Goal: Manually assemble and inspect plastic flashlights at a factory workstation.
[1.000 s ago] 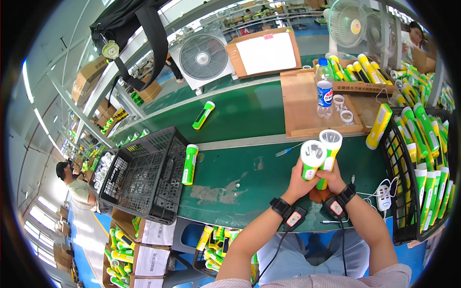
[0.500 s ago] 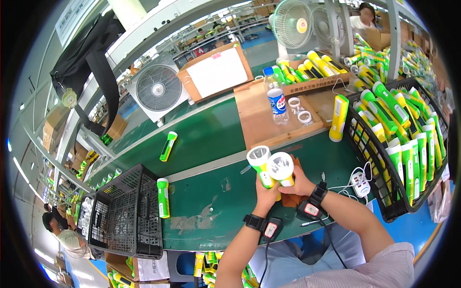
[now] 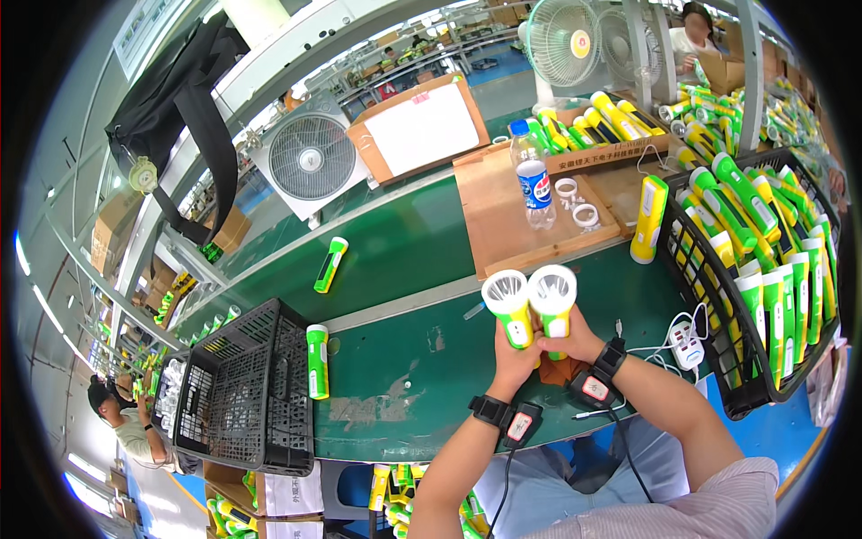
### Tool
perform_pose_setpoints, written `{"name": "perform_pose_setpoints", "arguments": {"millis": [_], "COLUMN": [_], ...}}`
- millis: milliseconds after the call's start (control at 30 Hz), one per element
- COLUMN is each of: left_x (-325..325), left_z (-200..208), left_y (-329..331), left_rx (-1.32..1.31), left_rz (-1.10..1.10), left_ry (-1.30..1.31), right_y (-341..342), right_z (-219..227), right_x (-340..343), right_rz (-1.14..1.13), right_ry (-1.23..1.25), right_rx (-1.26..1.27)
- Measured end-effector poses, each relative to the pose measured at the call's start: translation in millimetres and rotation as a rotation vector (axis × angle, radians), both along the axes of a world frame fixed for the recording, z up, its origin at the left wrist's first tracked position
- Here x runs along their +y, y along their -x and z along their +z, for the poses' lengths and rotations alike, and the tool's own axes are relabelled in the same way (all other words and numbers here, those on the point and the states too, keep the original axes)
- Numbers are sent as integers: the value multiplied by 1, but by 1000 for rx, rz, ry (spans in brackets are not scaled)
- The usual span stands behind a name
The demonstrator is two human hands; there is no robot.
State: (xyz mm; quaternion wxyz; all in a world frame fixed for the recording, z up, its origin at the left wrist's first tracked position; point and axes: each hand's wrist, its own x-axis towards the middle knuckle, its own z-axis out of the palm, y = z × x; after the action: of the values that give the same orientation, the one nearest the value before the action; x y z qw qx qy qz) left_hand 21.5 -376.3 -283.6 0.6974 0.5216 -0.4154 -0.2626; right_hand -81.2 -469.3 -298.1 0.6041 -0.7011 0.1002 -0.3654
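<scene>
Two green, yellow and white flashlights are held side by side, their wide clear heads tipped up and nearly touching. My left hand (image 3: pixel 516 361) is wrapped round the left flashlight (image 3: pixel 516 325). Closed on the right flashlight (image 3: pixel 555 319) is my right hand (image 3: pixel 579 340), its thumb against the body. Both lower ends are hidden by my fingers. Beneath my hands, part of a brown cloth (image 3: pixel 558 371) lies on the green table (image 3: pixel 386 359). Each wrist wears a black strap with a small device and a cable.
A black crate (image 3: pixel 736 382) full of flashlights stands at right, beside an upright flashlight (image 3: pixel 648 220) and a white charging hub (image 3: pixel 686 346). At left are another black crate (image 3: pixel 247 395) and a lone flashlight (image 3: pixel 317 362). A bottle (image 3: pixel 536 193) stands on brown board; another flashlight (image 3: pixel 331 265) lies beyond.
The two flashlights have gone from overlapping at different tilts to level side by side. Both hands still hold them. The whole view has shifted slightly.
</scene>
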Motion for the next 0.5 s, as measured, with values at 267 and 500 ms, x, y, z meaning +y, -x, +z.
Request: {"name": "perform_pose_setpoints", "arguments": {"millis": [267, 500], "left_x": [-5, -1], "left_z": [5, 6], "left_y": [0, -3], "left_rx": [100, -412], "left_rz": [23, -23], "left_ry": [-83, -36], "right_y": [4, 2], "right_z": [8, 24], "right_x": [0, 7], "right_rz": [11, 94], "right_ry": [-38, -385], "right_rx": [48, -91]}}
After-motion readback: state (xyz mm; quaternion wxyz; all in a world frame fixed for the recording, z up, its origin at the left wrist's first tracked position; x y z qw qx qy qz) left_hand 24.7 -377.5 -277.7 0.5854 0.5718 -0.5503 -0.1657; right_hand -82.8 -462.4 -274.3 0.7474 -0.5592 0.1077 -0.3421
